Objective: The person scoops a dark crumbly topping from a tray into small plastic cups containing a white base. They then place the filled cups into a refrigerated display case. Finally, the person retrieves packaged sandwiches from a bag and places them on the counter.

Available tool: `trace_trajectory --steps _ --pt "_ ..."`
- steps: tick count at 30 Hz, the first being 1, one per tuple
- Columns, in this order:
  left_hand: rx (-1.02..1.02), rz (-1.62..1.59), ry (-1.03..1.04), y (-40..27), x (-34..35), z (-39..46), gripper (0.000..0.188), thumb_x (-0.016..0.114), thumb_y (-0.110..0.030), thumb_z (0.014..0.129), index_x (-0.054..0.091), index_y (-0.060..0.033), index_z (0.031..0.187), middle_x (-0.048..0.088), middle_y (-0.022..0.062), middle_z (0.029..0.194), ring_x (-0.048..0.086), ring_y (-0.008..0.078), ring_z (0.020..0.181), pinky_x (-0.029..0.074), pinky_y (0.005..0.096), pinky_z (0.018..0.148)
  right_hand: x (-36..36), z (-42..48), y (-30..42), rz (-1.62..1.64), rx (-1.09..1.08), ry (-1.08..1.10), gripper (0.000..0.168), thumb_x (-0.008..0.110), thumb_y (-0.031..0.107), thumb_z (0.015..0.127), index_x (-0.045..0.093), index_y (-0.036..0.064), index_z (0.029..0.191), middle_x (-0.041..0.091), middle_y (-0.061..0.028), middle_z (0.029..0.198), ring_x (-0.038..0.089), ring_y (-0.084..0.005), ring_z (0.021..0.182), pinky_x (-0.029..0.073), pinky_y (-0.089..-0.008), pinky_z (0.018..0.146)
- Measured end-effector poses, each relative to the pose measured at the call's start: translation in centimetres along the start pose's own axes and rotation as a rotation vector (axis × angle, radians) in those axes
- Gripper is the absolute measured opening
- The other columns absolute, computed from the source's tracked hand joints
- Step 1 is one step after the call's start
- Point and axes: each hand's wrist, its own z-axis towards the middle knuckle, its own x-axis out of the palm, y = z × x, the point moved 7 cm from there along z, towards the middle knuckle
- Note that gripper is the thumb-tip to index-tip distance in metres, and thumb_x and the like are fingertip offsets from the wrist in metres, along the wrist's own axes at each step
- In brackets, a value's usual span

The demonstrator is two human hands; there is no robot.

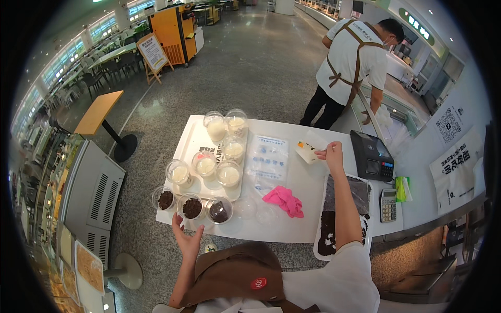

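Note:
My left hand (188, 238) is at the table's front edge, thumb and fingers apart, just below a clear plastic cup topped with dark crumbs (192, 208). Beside it stand another crumb-topped cup (166, 200) and a dark-filled cup (219, 210) with a shiny top. My right hand (332, 155) reaches across to a small whitish packet (307, 153) with orange and dark bits on it. Its fingertips meet the packet's right side; whether they pinch it or something small is unclear. Several cups of creamy white filling (228, 174) stand on or beside a white tray (188, 146).
A pink cloth (283, 200), a printed plastic bag (268, 160) and clear round lids (266, 214) lie mid-table. Under my right forearm sits a tub of dark crumbs (328, 229). A payment terminal (372, 156) and calculator (388, 205) stand right. A co-worker (348, 62) leans over a display case.

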Motion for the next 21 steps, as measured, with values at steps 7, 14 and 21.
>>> trace_trajectory --steps 7,14,21 --pt "0.066 0.035 -0.052 -4.1 -4.4 -3.6 0.057 0.076 -0.005 0.076 0.049 -0.0027 0.126 0.052 0.0099 0.107 0.051 0.0194 0.099 0.042 0.0325 0.088 -1.8 -1.8 -1.9 -0.016 0.127 -0.009 0.017 0.035 0.017 0.106 0.034 0.001 0.109 0.059 -0.0143 0.083 0.068 -0.0228 0.059 0.049 -0.0268 0.046" --pt "0.541 -0.318 0.729 -26.9 14.8 0.0 0.060 0.074 -0.009 0.080 0.047 -0.0014 0.133 0.052 0.0185 0.129 0.052 0.0310 0.120 0.044 0.0398 0.100 -0.7 -5.6 3.3 0.215 0.138 -0.008 0.016 0.038 0.019 0.105 0.038 0.003 0.110 0.057 -0.0097 0.077 0.068 -0.0218 0.067 0.050 -0.0291 0.055" --pt "0.723 0.023 0.730 -30.1 34.2 4.4 0.069 0.085 -0.032 0.065 0.059 -0.0079 0.124 0.061 0.0175 0.120 0.053 0.0375 0.119 0.043 0.0454 0.100 0.0 -6.8 6.0 0.410 0.075 0.084 0.016 0.041 0.019 0.106 0.039 0.005 0.111 0.059 -0.0111 0.083 0.067 -0.0212 0.072 0.049 -0.0305 0.070"
